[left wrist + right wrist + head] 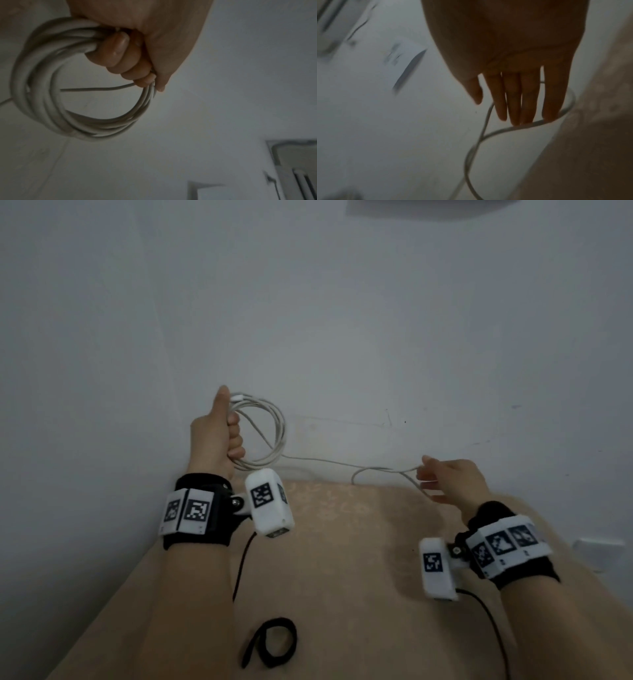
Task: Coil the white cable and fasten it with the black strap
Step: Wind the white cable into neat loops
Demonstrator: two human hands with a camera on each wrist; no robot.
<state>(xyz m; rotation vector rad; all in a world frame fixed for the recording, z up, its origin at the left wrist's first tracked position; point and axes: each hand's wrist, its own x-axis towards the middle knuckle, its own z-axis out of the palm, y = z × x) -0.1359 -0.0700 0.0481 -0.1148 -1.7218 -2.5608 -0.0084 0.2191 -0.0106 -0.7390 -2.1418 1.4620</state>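
Observation:
My left hand (233,436) is raised above the table's far edge, thumb up, gripping a coil of white cable (279,433) of several loops. The left wrist view shows the fingers (120,54) curled round the bundled cable (34,94). A loose length runs from the coil to the right, to my right hand (431,481). That hand (513,81) has straight fingers, and the cable (481,135) lies draped across their tips in a slack loop. The black strap (270,642) lies looped on the table near me, apart from both hands.
The beige patterned table (342,559) ends at a white wall (342,337) just behind the hands. Black cords (239,570) hang from the wrist cameras over the table. A white wall fitting (596,553) sits at the right.

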